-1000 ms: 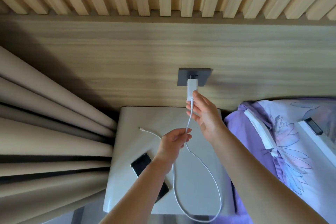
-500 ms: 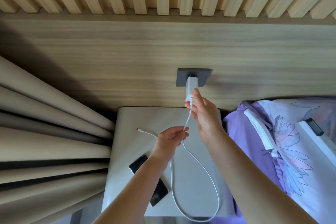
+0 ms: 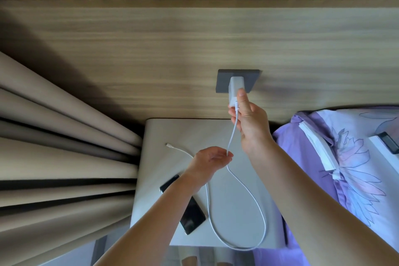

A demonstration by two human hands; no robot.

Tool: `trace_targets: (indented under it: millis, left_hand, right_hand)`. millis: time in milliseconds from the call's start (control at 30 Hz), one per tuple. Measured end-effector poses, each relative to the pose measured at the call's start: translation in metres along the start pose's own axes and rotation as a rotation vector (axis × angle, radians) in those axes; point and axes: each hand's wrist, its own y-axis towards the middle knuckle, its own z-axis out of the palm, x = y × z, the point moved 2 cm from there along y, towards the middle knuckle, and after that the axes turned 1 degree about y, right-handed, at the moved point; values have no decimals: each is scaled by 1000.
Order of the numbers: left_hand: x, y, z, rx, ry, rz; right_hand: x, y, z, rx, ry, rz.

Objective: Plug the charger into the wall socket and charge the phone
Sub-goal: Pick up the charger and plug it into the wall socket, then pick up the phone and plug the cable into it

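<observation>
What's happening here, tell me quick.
A person is plugging in a phone charger. The right hand holds the white charger against the grey wall socket. The left hand pinches the white cable. Its free end lies on the nightstand, not yet connected to the phone.

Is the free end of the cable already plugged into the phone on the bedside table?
No, the cable's free end lies bare on the table, apart from the phone.

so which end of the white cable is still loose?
The small connector end lying on the nightstand, left of the left hand. The other end runs into the charger that the right hand holds at the wall socket.
</observation>
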Motion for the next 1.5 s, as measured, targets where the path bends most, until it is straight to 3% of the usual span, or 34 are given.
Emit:
trace_targets:
  millis: [200,300,433,800,967,1100,1200,1400,1500]
  left_hand:
    - [4,-9,-1,-18,-26,-16]
    - [10,-12,-7,-58,-38,-45]
    - [39,-15,-30,-229,-38,-144]
    - [138,-30,-71,-529,154,-535]
    - [159,-31,-72,-533,182,-641]
    - [170,-27,-66,-560,209,-702]
    - [172,-27,-61,-547,355,-711]
    - [176,-21,-57,-559,323,-713]
    - [177,-15,-59,-536,331,-692]
  right_hand:
    - [-5,-18,-14,167,53,6]
    - [-55,-36,-39,116,-153,-16]
    - [-117,-68,-60,17,-297,-52]
    - [-197,-50,-5,219,-753,22]
    - [-222,-37,16,259,-924,2]
    - [-233,-36,20,159,-981,38]
    - [-234,-38,20,70,-1027,109]
    - [-232,-35,18,42,-1205,1]
    - [-231,-32,16,116,-1097,26]
